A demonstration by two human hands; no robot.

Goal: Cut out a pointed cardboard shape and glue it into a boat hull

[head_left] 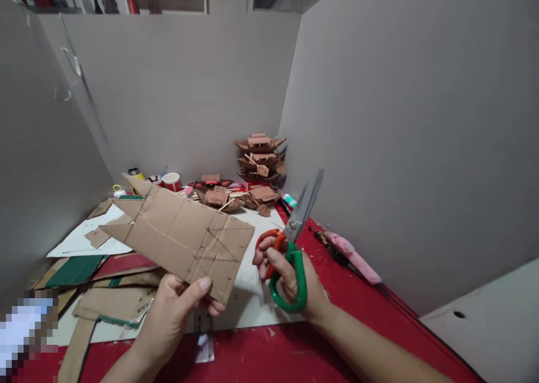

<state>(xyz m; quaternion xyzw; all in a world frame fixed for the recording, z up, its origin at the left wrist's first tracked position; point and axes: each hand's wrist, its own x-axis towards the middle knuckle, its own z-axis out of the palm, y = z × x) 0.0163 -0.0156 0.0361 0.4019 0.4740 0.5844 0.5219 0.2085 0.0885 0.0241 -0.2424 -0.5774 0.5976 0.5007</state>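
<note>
My left hand (pixel 181 304) pinches the lower edge of a brown cardboard piece (pixel 168 220), thumb on top. Pencil lines and a crossed triangle mark its face, and its far left end is cut into pointed shapes. Held in my right hand (pixel 290 276) is a pair of scissors (pixel 295 226) with one orange and one green handle. Its blades point up and away, nearly together, to the right of the cardboard and apart from it. Both hands are above the white work surface (pixel 248 299).
Cardboard scraps (pixel 113 299) lie on the left beside white paper (pixel 76 237). Model boats (pixel 259 158) are stacked at the back, near a paper cup (pixel 171 181). A pink glue gun (pixel 353 256) with a cord rests on the red table (pixel 345 321) by the right wall.
</note>
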